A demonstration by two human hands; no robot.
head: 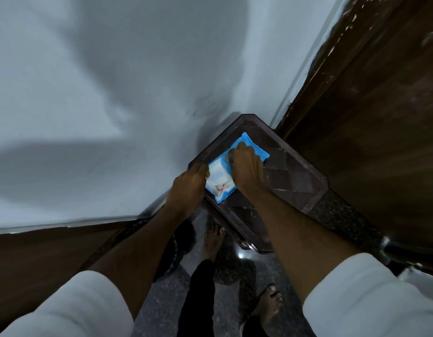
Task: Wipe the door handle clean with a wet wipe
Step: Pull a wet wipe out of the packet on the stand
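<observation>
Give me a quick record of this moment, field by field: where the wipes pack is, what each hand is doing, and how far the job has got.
pack: blue wet wipe pack lying flat on the dark stool
left hand: left hand steadying the pack's near edge
right hand: right hand on top of the pack, fingers at its opening
wipe: none visibly pulled out
door handle: not in view
stage: getting a wipe, wiping not yet begun

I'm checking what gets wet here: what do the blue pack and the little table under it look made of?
The pack looks like soft plastic film: glossy, printed, with crimped ends, and it dents under the right hand. The table looks like dark moulded plastic or lacquered wood, I can't tell which: it has a woven-pattern top and a faint sheen.
</observation>
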